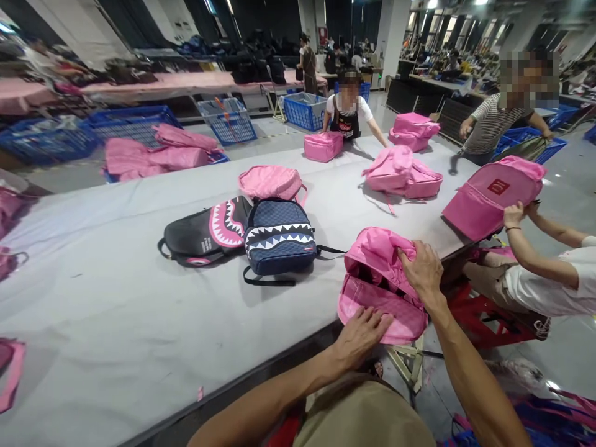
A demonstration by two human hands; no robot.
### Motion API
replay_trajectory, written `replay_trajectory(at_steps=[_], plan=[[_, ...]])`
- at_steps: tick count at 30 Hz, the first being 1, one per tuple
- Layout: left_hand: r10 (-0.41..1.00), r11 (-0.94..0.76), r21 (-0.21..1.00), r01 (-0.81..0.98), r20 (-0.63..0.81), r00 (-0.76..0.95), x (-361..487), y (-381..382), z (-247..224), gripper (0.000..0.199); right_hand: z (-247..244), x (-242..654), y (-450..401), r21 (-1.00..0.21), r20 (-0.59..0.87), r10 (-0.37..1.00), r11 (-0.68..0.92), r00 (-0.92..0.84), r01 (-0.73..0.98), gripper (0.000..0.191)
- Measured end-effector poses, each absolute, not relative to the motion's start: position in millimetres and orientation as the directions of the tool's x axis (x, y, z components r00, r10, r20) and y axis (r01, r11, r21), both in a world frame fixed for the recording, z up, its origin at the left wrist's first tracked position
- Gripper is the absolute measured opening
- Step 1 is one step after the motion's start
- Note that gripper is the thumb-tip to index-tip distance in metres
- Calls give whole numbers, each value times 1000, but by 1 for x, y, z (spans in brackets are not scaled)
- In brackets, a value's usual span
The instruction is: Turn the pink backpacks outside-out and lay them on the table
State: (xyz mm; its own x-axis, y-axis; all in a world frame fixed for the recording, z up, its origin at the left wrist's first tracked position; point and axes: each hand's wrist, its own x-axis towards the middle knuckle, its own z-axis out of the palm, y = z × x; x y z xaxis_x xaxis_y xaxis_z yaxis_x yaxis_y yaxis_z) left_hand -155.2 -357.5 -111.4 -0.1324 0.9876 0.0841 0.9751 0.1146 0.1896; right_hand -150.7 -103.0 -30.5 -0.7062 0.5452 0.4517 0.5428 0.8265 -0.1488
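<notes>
A pink backpack (377,279) lies at the near edge of the grey table (116,310), partly hanging over it. My left hand (361,335) presses flat on its lower front panel, fingers spread. My right hand (421,267) grips the bunched upper part of the same backpack. Just to the left stand a blue shark-mouth backpack (279,239) and a black shark-mouth backpack (205,233), lying side by side.
More pink backpacks (403,174) lie farther along the table. A seated person at the right holds a pink bag (488,195). Two other people work at the far end. Blue crates (302,110) stand on the floor beyond. A red stool (484,316) stands at my right.
</notes>
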Motion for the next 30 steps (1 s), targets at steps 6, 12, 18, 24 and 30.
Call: replay_trajectory(at_steps=[6, 12, 18, 24, 30], plan=[[991, 16, 237, 971, 122, -46, -158, -373, -152, 47, -30, -169, -50, -202, 387, 605, 792, -696, 576, 38], [980, -69, 241, 968, 196, 21, -185, -427, -210, 47, -52, -157, -14, -336, 363, 607, 793, -707, 509, 50], [896, -62, 201, 978, 443, -34, -185, -388, -147, 50, -62, -129, -76, -217, 420, 410, 911, -809, 350, 83], [919, -71, 154, 985, 394, 5, -178, -377, -158, 59, -66, -117, -142, -112, 446, 323, 945, -835, 306, 99], [990, -46, 268, 962, -114, 79, -176, -395, -201, 77, -78, -119, -130, -120, 532, 367, 925, -763, 361, 52]])
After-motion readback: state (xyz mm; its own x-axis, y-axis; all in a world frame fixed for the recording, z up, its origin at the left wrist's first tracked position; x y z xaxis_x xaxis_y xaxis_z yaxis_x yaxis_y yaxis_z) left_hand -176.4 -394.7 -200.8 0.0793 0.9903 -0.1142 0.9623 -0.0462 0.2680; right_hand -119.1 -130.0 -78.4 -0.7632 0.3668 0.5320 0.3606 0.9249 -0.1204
